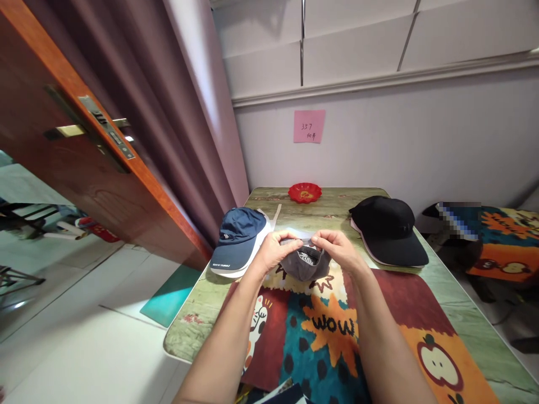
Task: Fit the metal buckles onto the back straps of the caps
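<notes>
A dark grey cap (pixel 304 269) is between my two hands over the middle of the table, its rear opening facing me. My left hand (pixel 275 251) pinches the strap at the left of that opening. At the right end of the strap, my right hand (pixel 336 249) grips with thumb and fingers. A navy blue cap (pixel 238 235) over a white one lies on the table to the left of my hands. Black caps (pixel 391 229), with a pale brim edge showing underneath, rest to the right.
The wood-patterned table (pixel 189 320) carries a colourful mat (pixel 295 336). A red scalloped dish (pixel 305 192) sits at the back, below a pink note (pixel 309 126) on the wall. An open door (pixel 84 140) and a curtain (pixel 177 101) are at the left.
</notes>
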Tool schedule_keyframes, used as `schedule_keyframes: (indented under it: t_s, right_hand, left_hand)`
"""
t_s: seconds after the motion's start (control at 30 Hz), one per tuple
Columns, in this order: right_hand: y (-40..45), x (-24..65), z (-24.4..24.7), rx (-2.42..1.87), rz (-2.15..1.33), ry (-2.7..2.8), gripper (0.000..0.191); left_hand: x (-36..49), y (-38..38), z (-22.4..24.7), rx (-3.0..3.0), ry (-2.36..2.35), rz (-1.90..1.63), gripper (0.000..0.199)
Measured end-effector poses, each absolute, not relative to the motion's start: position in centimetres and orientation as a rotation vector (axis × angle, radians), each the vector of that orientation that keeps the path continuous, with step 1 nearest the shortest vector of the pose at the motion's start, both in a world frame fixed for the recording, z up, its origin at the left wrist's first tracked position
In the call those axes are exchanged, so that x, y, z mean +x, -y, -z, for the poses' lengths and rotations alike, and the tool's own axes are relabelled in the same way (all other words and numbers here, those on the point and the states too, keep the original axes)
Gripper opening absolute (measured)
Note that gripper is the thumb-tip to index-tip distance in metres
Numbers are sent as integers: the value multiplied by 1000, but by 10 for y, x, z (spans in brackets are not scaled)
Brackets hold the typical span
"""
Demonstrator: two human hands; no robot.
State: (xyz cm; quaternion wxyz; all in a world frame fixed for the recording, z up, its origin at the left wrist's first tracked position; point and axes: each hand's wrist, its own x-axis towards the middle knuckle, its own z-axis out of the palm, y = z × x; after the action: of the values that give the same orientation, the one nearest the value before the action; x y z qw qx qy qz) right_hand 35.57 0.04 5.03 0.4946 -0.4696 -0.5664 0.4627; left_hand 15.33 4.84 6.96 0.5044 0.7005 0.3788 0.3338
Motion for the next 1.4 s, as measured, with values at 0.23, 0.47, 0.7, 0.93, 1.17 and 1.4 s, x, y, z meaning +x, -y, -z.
schedule_keyframes:
  t_s: [0.23, 0.47, 0.7, 0.93, 1.17, 1.4]
  right_hand:
    - [-12, 350, -34, -1170, -1039, 1405, 43]
    - [-15, 336, -34, -1167, -1002, 1407, 47]
    - [-13, 339, -77, -1056, -1101, 1410, 43]
    - [-21, 346, -112, -918, -1333, 1203, 42]
    - [-38, 338, -119, -904, -1432, 981, 47]
    - [-30, 360, -80, -931, -1528, 973, 46]
  left_hand:
    - [144, -59, -76, 1828, -989, -730, 25]
    - [132, -60, -94, 2223, -1037, -722, 11]
    - [134, -68, -115, 1802, -729, -447, 27]
    - [129, -82, -132, 1388, -460, -406, 48]
    - [138, -68, -104, 1116, -424, -292, 60]
    - [140, -65, -115, 950, -554, -790, 56]
